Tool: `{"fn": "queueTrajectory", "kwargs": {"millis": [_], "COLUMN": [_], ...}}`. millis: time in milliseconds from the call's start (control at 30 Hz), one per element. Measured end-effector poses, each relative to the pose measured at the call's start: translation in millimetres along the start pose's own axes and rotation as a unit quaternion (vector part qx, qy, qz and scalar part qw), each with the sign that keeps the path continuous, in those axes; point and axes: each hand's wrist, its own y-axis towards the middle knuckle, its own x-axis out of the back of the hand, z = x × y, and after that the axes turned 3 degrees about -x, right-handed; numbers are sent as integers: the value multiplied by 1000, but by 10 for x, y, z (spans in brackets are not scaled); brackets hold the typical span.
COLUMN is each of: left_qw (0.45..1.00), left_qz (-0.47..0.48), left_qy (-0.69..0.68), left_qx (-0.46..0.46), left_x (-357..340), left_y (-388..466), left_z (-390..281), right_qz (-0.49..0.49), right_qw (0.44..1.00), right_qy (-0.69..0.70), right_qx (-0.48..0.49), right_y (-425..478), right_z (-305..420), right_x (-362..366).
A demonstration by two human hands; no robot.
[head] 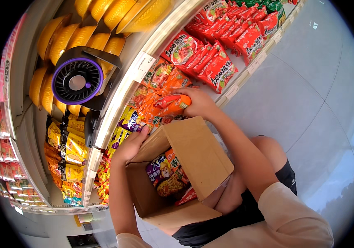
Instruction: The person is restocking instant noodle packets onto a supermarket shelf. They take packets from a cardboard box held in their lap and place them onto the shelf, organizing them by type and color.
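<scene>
An open cardboard box point(200, 155) rests tilted against my lap, its flaps spread. Inside lie a purple instant-noodle packet point(166, 176), an orange packet point(174, 159) and part of a red one point(187, 196). My left hand point(130, 145) holds the box at its upper left flap; some of its fingers are hidden. Over the lower shelf, my right hand point(200, 104) grips an orange noodle packet point(180, 104) with red on it. Beneath and beside that packet are more orange packets point(155, 80). Purple-and-yellow packets point(130, 119) sit close to my left fingertips.
Red noodle packets point(217, 68) fill the shelf to the right, with green ones point(254, 3) beyond. Yellow bowls point(68, 40) stand on the shelf above. A black fan with a purple ring point(78, 81) is mounted near the price-tag rail point(144, 63). Grey floor tiles point(294, 90) lie right.
</scene>
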Motion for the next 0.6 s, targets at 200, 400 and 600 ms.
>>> {"fn": "queueTrajectory", "kwargs": {"millis": [200,400,600], "left_qw": [971,941,948], "left_qz": [50,147,148], "left_qy": [28,87,3], "left_qx": [-231,-291,-282], "left_x": [6,-68,-352], "left_y": [1096,1590,1723], "left_z": [-219,-492,-313], "right_qz": [15,6,4], "right_qw": [996,993,993], "right_qy": [14,17,-65], "right_qx": [-91,-114,-98], "right_y": [55,119,83], "right_z": [-73,-133,-257], "right_x": [-16,-13,-195]}}
